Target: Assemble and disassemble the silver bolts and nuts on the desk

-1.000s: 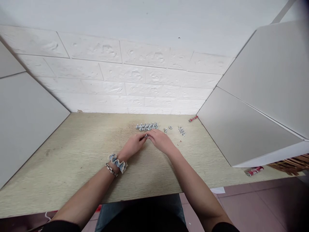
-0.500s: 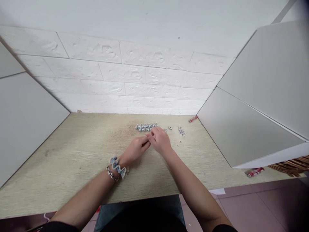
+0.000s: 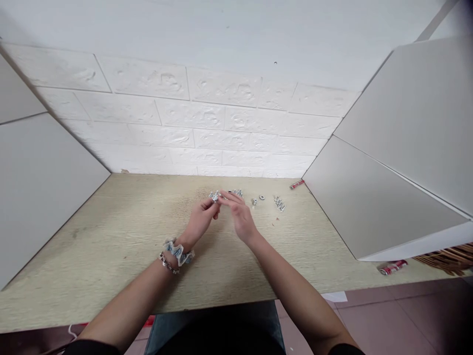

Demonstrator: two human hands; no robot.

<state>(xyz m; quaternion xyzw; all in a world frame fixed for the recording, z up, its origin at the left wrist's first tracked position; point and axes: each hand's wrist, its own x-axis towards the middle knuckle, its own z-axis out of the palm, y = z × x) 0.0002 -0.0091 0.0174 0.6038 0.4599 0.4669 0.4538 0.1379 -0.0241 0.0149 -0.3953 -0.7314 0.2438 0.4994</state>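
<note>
Two hands, one head view. Left hand (image 3: 201,217): thumb and fingers pinching one bolt (image 3: 215,197) at the tips. Right hand (image 3: 242,217): fingers stretched out flat, tips right at the bolt; can't tell if they grip it too.

Counts: bolt cluster (image 3: 238,193) just behind the fingers, mostly covered, can't count. One short cylindrical metal fitting (image 3: 254,201), upright, right of the cluster. One loose flat washer (image 3: 262,197) just beside it. Small screws (image 3: 280,203) further right, roughly four, overlapping in a slanted row. Two red batteries: far battery (image 3: 296,184) near the right panel's foot, near battery (image 3: 393,267) at the table's right end, by one wicker item (image 3: 445,258). One scrunchie (image 3: 179,251), blue and white, and one chain bracelet (image 3: 169,265), both on the left wrist.

Vs half a second ago: right hand was curled over the left fingertips, bolt hidden; now fingers straightened, bolt shows. Both hands shifted up and left, toward the cluster, and cover more of its middle. Fitting, partly blocked then, now in full view. Washer, screws and batteries look unmoved, bar a slight camera shift.

Bolt: shiny silver, round broad face toward the camera, shank not made out. Held at the cluster's left front, over the pale wood-grain table (image 3: 148,236); can't tell if it touches the neighbours.
</note>
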